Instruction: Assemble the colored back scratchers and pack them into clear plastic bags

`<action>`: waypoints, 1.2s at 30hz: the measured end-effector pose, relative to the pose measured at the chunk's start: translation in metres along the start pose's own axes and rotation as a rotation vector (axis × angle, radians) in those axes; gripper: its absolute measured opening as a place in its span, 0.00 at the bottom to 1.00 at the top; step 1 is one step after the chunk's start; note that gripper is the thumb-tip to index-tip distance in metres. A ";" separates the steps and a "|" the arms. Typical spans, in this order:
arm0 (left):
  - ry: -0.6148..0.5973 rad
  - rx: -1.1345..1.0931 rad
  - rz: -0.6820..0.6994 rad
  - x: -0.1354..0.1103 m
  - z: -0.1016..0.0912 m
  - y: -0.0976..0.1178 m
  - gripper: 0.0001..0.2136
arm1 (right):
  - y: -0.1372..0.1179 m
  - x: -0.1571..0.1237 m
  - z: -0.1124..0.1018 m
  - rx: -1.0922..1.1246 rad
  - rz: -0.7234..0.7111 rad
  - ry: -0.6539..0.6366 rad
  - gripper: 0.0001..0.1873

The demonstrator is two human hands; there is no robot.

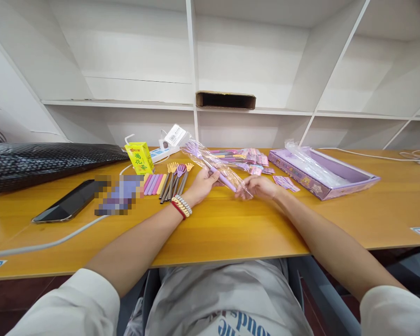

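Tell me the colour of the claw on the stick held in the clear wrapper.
The claw is light purple, showing best in the head view.

At nine o'clock lie black bubble wrap and a dark-screened smartphone; nearer the centre, also towards nine, stands a yellow chrysanthemum-tea carton with a straw. At twelve o'clock, a cardboard box sits on white shelving.

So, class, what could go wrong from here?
The clear bag might tear or slip where the right hand pinches its near end. Swinging the purple scratcher, gripped through the bag by the left hand, could tip the upright drink carton, perhaps wetting the nearby power strip.
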State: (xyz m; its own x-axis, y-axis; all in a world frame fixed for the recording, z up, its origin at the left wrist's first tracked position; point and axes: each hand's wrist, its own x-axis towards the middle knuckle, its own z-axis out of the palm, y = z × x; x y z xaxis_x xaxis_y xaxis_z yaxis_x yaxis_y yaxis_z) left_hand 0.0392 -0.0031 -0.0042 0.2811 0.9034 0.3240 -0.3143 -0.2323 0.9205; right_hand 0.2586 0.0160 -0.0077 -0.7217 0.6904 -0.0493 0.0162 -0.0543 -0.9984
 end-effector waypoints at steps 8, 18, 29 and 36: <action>-0.011 -0.098 0.024 0.001 -0.005 0.002 0.14 | 0.012 0.008 -0.003 -0.209 -0.139 0.179 0.12; -0.073 -0.055 0.024 0.000 -0.004 0.003 0.14 | 0.003 0.003 -0.001 -0.501 -0.059 0.286 0.24; -0.218 -0.008 0.018 -0.004 -0.001 0.005 0.11 | 0.004 0.003 -0.003 -0.477 -0.020 0.293 0.25; -0.257 0.045 0.004 -0.005 0.000 0.004 0.11 | 0.001 0.001 0.000 -0.415 -0.017 0.236 0.22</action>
State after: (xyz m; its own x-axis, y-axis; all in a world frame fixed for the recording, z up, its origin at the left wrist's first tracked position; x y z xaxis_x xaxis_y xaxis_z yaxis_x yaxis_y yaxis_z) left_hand 0.0369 -0.0087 -0.0025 0.5026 0.7828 0.3670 -0.2764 -0.2567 0.9261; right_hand 0.2576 0.0164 -0.0086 -0.5486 0.8360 0.0099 0.3154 0.2179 -0.9236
